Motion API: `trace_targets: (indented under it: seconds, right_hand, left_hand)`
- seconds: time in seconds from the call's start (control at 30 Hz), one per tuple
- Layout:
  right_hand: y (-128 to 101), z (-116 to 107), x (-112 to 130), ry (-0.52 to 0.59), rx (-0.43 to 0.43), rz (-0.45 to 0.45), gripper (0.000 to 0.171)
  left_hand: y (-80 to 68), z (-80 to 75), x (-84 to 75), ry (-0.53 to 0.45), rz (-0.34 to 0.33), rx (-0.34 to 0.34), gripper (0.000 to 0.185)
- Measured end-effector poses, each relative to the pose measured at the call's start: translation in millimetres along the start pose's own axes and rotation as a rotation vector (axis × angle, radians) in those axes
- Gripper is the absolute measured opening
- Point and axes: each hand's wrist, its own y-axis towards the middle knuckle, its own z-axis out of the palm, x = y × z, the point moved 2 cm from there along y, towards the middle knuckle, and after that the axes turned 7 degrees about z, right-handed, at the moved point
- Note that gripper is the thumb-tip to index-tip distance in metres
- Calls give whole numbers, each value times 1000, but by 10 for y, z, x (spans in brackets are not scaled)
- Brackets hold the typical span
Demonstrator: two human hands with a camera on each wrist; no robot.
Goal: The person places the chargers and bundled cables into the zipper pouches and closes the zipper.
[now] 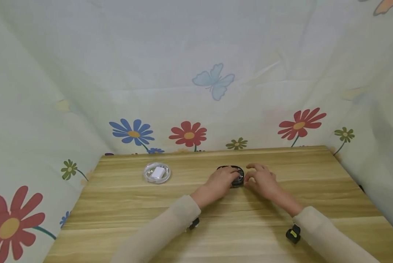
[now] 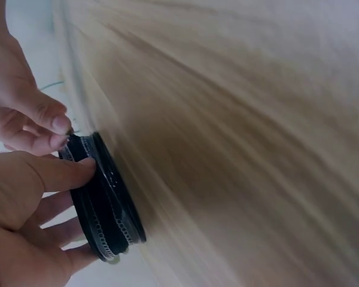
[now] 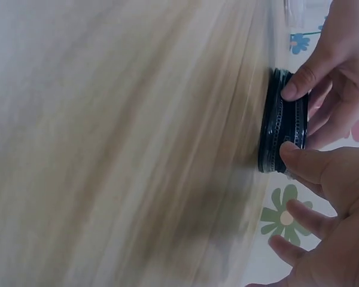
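Toward the back of the table is a small round black zip case (image 1: pixel 238 183), its zipper teeth running round the side. In the left wrist view the case (image 2: pixel 106 206) stands close over the wood. My left hand (image 1: pixel 220 180) grips it from the left, thumb on the near side wall and fingers round the far side. At its right end is my right hand (image 1: pixel 263 183), thumb and forefinger pinching the edge by the zipper. The other fingers of that hand spread away from the case (image 3: pixel 281 122) in the right wrist view.
A white charger plug (image 1: pixel 158 172) lies inside a coiled clear-white cable (image 1: pixel 147 176) on the left of the wooden table (image 1: pixel 235 233). A white curtain (image 1: pixel 170 98) printed with flowers and a butterfly hangs along the table's back and sides.
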Motion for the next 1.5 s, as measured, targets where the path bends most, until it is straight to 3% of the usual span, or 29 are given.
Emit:
trace_targets:
  seconds: [0.2,0.37,0.7,1.1,1.3,1.5]
  right_hand:
    - [57,-12,-17,-30,-42,4,7]
    - [105,-37,-82,-99,-66,1,6]
    - [238,-62,-201,-136,-67,57,4]
    - [326,-32,-193,-212,-80,68,4]
    - [367,27,-209,-219,-76,57,4]
    - [277,56,-161,-202,-93,-11,5]
  left_hand:
    - [58,38,167,-14,35,82,49]
    - [86,15,273,-126,65,132,47]
    - [159,78,391,-255,45,150,45]
    - [153,116,383,-274,49,171,45]
    - [160,138,397,-294,84,169,45]
    - [155,91,317,-161,51,120,48]
